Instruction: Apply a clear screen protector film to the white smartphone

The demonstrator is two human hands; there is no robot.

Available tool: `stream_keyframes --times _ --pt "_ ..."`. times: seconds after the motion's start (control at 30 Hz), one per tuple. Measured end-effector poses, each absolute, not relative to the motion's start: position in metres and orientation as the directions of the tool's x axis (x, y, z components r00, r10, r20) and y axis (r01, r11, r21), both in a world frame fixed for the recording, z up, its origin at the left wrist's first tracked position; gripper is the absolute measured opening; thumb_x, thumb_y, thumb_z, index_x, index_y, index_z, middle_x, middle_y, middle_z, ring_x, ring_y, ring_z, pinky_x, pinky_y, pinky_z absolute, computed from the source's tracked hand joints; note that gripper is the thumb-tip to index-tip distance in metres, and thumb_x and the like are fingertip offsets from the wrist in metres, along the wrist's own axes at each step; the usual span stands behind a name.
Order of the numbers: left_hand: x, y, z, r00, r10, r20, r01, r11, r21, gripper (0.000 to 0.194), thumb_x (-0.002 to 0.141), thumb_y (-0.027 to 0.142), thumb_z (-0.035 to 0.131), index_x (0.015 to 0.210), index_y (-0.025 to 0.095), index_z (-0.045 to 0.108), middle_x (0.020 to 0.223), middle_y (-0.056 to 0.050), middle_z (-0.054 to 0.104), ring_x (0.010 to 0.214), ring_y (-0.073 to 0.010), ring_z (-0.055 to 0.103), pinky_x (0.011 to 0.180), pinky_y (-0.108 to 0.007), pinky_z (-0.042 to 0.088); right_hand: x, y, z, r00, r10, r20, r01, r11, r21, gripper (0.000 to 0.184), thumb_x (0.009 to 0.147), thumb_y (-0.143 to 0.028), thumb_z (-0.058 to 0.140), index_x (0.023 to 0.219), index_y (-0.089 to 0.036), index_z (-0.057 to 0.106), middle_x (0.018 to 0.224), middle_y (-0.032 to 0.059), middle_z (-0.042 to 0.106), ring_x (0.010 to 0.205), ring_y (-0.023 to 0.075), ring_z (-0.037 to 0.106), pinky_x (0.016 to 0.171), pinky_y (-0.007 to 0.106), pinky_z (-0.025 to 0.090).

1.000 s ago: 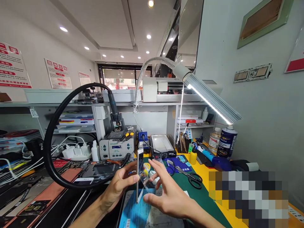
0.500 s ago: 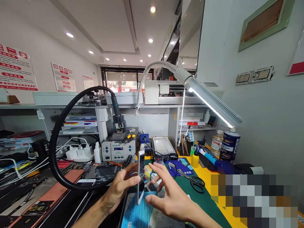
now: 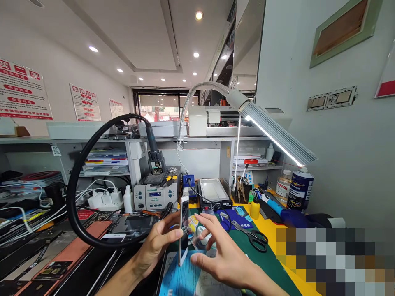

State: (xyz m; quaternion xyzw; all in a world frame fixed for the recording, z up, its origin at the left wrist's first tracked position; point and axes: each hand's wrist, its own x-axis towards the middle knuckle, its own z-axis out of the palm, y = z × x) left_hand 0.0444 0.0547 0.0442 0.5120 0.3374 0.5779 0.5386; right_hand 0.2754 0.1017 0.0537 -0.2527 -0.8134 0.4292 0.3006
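My left hand (image 3: pixel 154 243) is closed around the edge of a white-framed smartphone (image 3: pixel 184 224). The phone stands upright and turned nearly side-on, its dark screen facing right. To its right hovers my right hand (image 3: pixel 224 257), fingers spread and curved, thumb apart from them and nothing seen between. A clear, shiny piece of plastic shows behind those fingers; whether they touch it I cannot tell. Below both hands lies a blue and white printed packet (image 3: pixel 179 273) on the green mat (image 3: pixel 271 263).
Scissors (image 3: pixel 258 240) lie right of my right hand, near a small yellow bottle (image 3: pixel 254 209). A hot-air station (image 3: pixel 155 197) with a looping black hose (image 3: pixel 72 193) stands at back left. A lit lamp (image 3: pixel 274 133) hangs over the right side. Phone parts (image 3: pixel 89 238) cover the left bench.
The camera view has shifted slightly, so the background sits a little lower and to the right. Both hands and the phone hold nearly the same pose.
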Motion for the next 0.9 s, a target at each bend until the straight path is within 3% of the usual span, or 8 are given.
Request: stream_keyframes --times 0.27,0.43,0.7,0.9 --pt "0.0446 0.0526 0.0447 0.084 0.973 0.214 -0.280 -0.183 0.942 0.050 0.084 0.032 0.080 0.132 0.024 0.070 0.134 -0.009 0.072 0.131 -0.0328 0.060 0.114 -0.044 0.043 0.2751 0.1031 0.0527 -0.685 0.658 0.313 0.144 0.543 -0.827 0.084 0.081 -0.029 0.078 0.157 -0.032 0.042 0.160 0.0109 0.037 0.130 0.0291 0.055 0.099 0.043 0.055" --pt "0.0448 0.0545 0.0451 0.061 0.978 0.199 -0.271 -0.176 0.946 0.051 0.082 0.032 0.081 0.131 0.023 0.070 0.133 -0.009 0.073 0.130 -0.0334 0.062 0.115 -0.046 0.042 0.2752 0.1035 0.0531 -0.694 0.635 0.340 0.096 0.550 -0.830 0.082 0.082 -0.031 0.079 0.156 -0.033 0.044 0.155 0.0111 0.040 0.117 0.0249 0.060 0.089 0.039 0.057" --pt "0.0442 0.0544 0.0464 0.046 0.975 0.216 -0.246 -0.198 0.949 0.049 0.083 0.030 0.081 0.131 0.022 0.070 0.136 -0.010 0.072 0.131 -0.0330 0.062 0.114 -0.044 0.045 0.2775 0.1050 0.0560 -0.690 0.627 0.362 0.088 0.569 -0.817 0.083 0.083 -0.037 0.081 0.156 -0.029 0.043 0.156 0.0134 0.038 0.115 0.0235 0.060 0.087 0.037 0.058" --pt "0.0439 0.0556 0.0437 0.023 0.980 0.198 -0.256 -0.186 0.949 0.052 0.083 0.030 0.081 0.132 0.022 0.069 0.135 -0.009 0.072 0.130 -0.0321 0.063 0.113 -0.043 0.047 0.2792 0.1060 0.0581 -0.692 0.626 0.361 0.105 0.581 -0.807 0.084 0.083 -0.041 0.082 0.156 -0.030 0.043 0.156 0.0128 0.040 0.114 0.0225 0.060 0.097 0.043 0.056"
